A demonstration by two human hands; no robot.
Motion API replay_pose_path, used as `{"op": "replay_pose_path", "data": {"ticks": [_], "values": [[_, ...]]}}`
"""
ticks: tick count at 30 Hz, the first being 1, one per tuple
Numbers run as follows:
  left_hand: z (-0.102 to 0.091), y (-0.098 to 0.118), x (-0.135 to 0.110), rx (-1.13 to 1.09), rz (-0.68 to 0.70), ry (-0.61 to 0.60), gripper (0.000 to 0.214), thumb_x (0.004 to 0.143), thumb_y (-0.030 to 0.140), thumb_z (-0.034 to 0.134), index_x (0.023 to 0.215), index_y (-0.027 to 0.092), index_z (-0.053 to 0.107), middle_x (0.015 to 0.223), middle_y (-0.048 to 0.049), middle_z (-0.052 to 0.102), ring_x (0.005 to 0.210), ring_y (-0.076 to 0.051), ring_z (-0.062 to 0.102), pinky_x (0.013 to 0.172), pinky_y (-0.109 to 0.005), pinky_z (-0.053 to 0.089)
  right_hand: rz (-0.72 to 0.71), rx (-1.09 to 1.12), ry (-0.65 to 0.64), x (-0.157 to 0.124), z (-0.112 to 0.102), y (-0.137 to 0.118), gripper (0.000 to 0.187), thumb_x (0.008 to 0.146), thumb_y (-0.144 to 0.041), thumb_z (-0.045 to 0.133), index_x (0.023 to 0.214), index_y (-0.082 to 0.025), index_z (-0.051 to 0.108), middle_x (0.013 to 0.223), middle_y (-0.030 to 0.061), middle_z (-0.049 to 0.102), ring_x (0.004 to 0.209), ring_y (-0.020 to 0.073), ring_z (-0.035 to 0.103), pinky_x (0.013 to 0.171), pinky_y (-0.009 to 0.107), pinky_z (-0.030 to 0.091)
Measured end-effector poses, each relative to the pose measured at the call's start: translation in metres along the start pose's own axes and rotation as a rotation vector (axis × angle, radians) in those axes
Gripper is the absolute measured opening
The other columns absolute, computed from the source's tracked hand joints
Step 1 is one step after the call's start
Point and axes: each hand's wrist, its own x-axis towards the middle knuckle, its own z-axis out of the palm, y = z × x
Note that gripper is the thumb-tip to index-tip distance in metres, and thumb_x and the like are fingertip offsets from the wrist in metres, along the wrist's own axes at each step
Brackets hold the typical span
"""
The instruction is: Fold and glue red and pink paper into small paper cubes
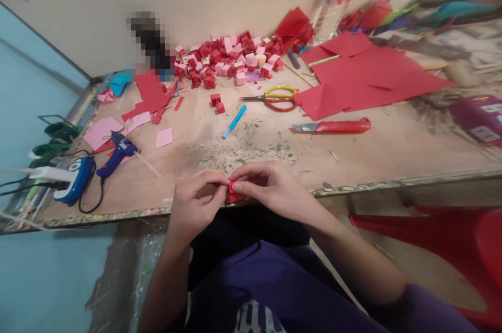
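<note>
Both of my hands meet at the table's near edge, pinching a small folded piece of red paper [234, 193]. My left hand [196, 202] curls its fingers around the piece's left side. My right hand [270, 186] presses thumb and fingers onto its right side. Most of the paper is hidden between the fingers. A pile of small red and pink paper cubes [227, 60] lies at the back of the wooden table [392, 145], with two loose red cubes [217, 102] in front of it.
Scissors [274, 99], a red utility knife [337, 126] and a blue pen [234, 121] lie mid-table. Red paper sheets [364, 74] spread at the right. A blue glue gun [116, 154], a power strip [74, 179] and pink scraps [102, 131] sit left. A red chair [451, 239] stands lower right.
</note>
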Motion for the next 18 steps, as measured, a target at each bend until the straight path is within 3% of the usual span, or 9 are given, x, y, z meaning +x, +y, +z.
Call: {"op": "replay_pose_path", "data": {"ticks": [5,11,14,18], "values": [[-0.0014,0.0005,-0.0010,-0.024,-0.042,-0.007,0.012,0.094,0.011,0.069,0.092,0.021,0.076,0.089,-0.0019,0.078,0.083,-0.014,0.073,0.079,-0.024,0.058,-0.015,-0.013,0.013,0.0004,0.0001,-0.0024,0.011,0.091,-0.028,0.075,0.091,-0.018,0.080,0.076,0.0015,0.077,0.070,0.0146,0.071,0.067,0.026,0.057],[-0.0024,0.0035,0.0008,-0.120,-0.261,-0.029,0.005,0.096,0.023,0.073,0.094,0.020,0.077,0.087,-0.0006,0.078,0.079,-0.013,0.075,0.073,-0.020,0.060,-0.006,0.031,0.053,0.0013,-0.0008,-0.0011,0.020,0.087,-0.037,0.082,0.091,-0.017,0.081,0.080,0.0037,0.079,0.076,0.0170,0.074,0.072,0.027,0.059],[-0.0012,0.0036,0.0019,-0.146,-0.287,-0.080,0.008,0.094,0.026,0.076,0.089,0.020,0.078,0.084,-0.0004,0.078,0.075,-0.013,0.074,0.070,-0.019,0.060,-0.010,0.055,0.072,0.0012,-0.0013,0.0008,0.020,0.085,-0.037,0.085,0.091,-0.018,0.081,0.081,0.0035,0.080,0.077,0.0176,0.076,0.073,0.027,0.060],[-0.0005,0.0022,0.0023,-0.161,-0.288,-0.059,0.006,0.093,0.025,0.078,0.089,0.021,0.079,0.086,0.0003,0.079,0.077,-0.012,0.075,0.072,-0.017,0.060,-0.019,0.042,0.072,0.0002,-0.0016,0.0011,0.016,0.085,-0.032,0.084,0.093,-0.019,0.083,0.082,0.0033,0.081,0.077,0.0175,0.077,0.072,0.027,0.062]]}}
